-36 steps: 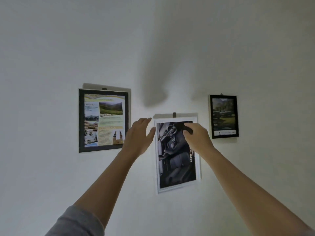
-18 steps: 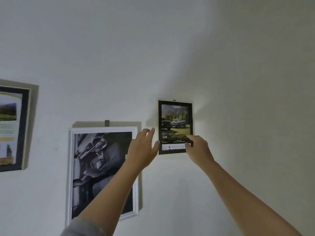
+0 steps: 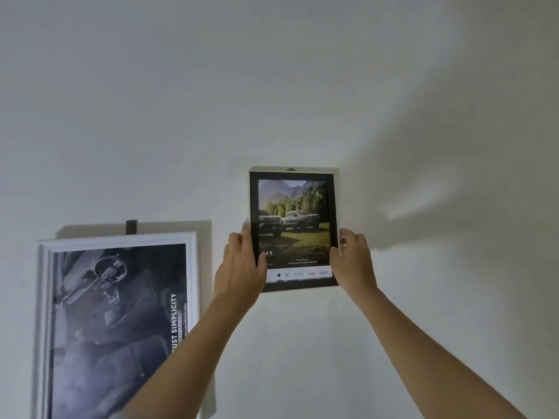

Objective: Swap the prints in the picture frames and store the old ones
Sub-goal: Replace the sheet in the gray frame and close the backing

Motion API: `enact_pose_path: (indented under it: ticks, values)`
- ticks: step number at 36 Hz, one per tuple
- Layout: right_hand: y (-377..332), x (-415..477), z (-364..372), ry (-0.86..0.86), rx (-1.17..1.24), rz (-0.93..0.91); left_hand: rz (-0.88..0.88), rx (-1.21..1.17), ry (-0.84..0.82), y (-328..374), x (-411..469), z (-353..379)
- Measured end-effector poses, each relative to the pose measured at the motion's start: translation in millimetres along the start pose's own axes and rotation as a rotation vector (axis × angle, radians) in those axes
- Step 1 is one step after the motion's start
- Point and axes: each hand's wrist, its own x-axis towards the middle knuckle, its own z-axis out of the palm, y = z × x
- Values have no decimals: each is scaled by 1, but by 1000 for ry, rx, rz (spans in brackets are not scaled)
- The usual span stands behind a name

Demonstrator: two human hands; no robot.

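Bare left grip (image 3: 239, 272), right grip (image 3: 354, 261), bare forearms (image 3: 187, 343).

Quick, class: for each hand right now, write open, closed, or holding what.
Left hand: grips the small black frame by its left edge, thumb on the front.
Right hand: grips the same frame by its right edge.
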Motion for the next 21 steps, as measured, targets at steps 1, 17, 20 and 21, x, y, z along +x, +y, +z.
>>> enact_pose_path:
  ticks: [1,17,20,21]
  values:
    - [2,1,3,19,20,-9,-1,-3,7,0,1,3]
    - [6,0,12,143,225,-9,-81,-355,81,10,3,7]
    - [2,-1,6,147,227,-4,-107,-414,56,13,4,5]
    - [0,-2,4,148,234,-2,-114,-431,47,14,5,4]
